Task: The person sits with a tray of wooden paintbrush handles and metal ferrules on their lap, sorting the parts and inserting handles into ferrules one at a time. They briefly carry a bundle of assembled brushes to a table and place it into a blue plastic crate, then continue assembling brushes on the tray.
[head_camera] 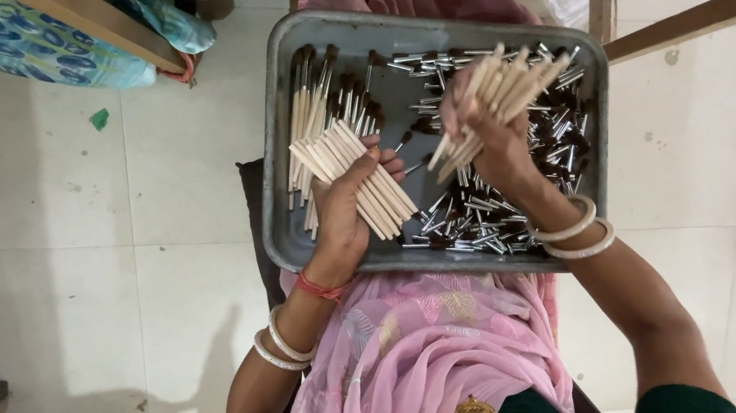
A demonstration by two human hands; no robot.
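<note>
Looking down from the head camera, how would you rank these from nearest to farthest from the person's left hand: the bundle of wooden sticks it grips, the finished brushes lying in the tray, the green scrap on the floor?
From the left hand:
1. Bundle of wooden sticks, held in its fingers.
2. Finished brushes, just beyond, at the tray's left end.
3. Green scrap, on the floor, far off to the left.

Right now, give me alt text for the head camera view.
Seen from above, a left hand and right hand each grip a bundle of pale wooden sticks over a grey metal tray of small dark-tipped brush heads on a pink-draped lap.
</note>
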